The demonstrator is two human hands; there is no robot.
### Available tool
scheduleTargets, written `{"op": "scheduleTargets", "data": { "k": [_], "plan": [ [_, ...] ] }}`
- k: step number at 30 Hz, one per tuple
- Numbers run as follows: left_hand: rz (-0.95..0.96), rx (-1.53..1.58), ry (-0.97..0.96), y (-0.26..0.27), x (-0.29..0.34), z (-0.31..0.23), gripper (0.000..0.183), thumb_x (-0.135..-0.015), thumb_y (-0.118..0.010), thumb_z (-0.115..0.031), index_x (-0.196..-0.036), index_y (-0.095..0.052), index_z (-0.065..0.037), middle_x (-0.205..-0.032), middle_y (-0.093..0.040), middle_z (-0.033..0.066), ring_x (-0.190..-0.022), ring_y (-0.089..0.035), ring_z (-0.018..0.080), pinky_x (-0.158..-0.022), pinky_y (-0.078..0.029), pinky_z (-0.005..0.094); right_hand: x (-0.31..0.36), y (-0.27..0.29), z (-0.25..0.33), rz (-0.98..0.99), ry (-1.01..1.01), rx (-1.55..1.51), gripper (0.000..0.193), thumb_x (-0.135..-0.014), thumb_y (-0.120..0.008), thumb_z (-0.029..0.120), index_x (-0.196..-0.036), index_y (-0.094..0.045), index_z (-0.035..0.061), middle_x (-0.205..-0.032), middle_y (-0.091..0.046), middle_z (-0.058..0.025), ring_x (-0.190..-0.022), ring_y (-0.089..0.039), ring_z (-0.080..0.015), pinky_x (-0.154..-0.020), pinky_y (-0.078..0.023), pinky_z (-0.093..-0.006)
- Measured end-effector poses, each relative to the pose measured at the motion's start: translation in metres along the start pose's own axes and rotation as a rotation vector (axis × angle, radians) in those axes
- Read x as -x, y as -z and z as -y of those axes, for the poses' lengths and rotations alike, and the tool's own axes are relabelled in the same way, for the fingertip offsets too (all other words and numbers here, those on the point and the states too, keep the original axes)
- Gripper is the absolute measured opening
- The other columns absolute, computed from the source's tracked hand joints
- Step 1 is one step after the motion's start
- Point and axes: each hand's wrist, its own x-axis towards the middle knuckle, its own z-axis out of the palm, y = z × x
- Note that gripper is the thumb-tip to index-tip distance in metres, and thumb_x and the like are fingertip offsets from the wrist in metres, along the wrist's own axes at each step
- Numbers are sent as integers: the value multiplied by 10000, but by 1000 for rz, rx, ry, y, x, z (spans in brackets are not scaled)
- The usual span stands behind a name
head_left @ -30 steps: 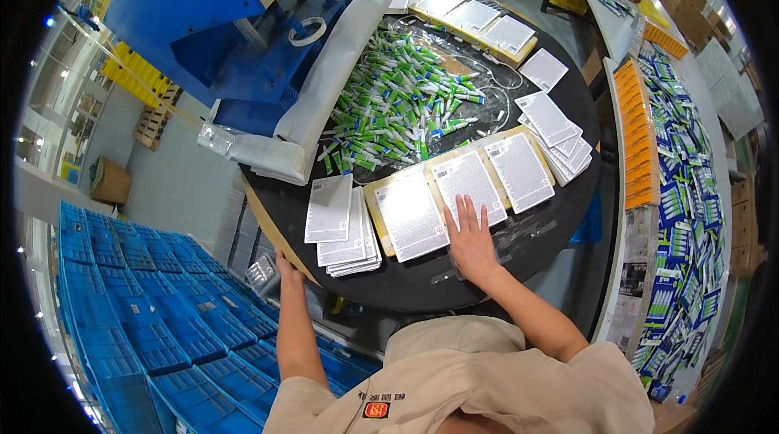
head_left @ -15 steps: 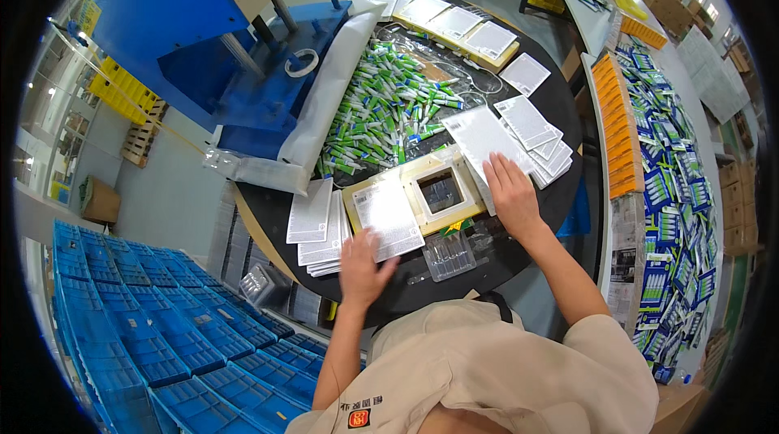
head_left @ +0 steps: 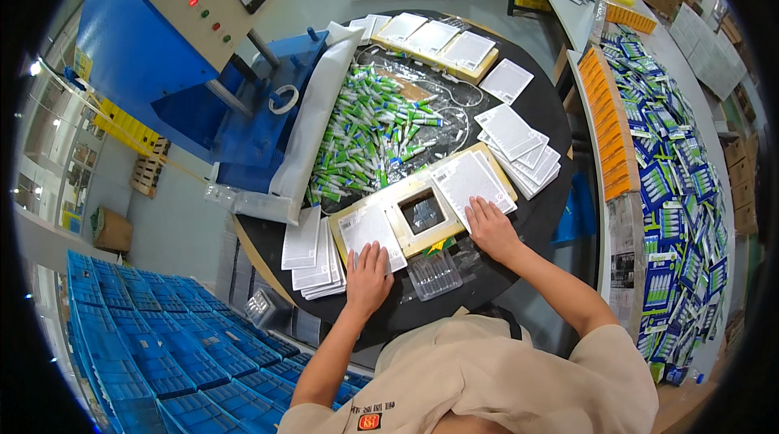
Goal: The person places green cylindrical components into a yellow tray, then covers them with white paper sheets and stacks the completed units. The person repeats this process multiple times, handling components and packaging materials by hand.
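A cream-yellow frame (head_left: 393,213) lies on the round black table, its middle opening uncovered. Over its left part rests a white printed card (head_left: 367,231); the fingers of my left hand (head_left: 369,280) lie on that card's near edge. Another white card (head_left: 466,182) covers the right part, overlapping a further card, and my right hand (head_left: 492,233) has its fingers stretched over its near corner. Both hands are open. Between them, at the frame's near edge, sits a clear plastic blister tray (head_left: 436,274) with a small green and yellow piece beside it.
Card stacks lie left (head_left: 320,264) and right (head_left: 523,154). Behind the frame spreads a heap of green-white tubes (head_left: 369,130). A second frame (head_left: 479,73) bears cards at the back. A blue press (head_left: 162,53) stands left, blue crates (head_left: 154,337) below it, and packed blister cards (head_left: 665,215) right.
The right-hand card has come down onto the frame's right part, away from the right stack. My left hand has shifted to its card's near edge. The whole view has tilted slightly.
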Motion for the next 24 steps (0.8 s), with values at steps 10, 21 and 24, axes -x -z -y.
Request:
{"op": "scheduleTargets", "data": {
  "k": [10,21,24],
  "plan": [
    [-159,13,139,-17,-3,-17,587,-838,-752,-224,-1359,-566,-29,-1410,-580,156,-1325,-528,342,-1115,-377,560,-58,96,-103,-138,-195,-473,258,-835,-659,67,-1091,-684,48,-1266,-659,-104,-988,-698,-299,-827,-566,-404],
    [-6,341,-291,156,-145,-46,301,-854,-699,-72,-1154,-668,-93,-1130,-706,100,-1024,-662,333,-894,-498,431,-46,169,-52,193,30,-923,151,-828,-723,67,-973,-712,25,-1501,-510,-142,-961,-692,-339,-837,-549,-414],
    [-175,373,-322,168,-172,-95,410,-867,-746,-143,-1268,-659,-137,-1238,-689,87,-1121,-639,317,-988,-478,457,-24,153,-70,26,-121,-1000,95,-869,-700,110,-923,-705,32,-1246,-637,-96,-940,-677,-348,-815,-548,-431]
  ]
}}
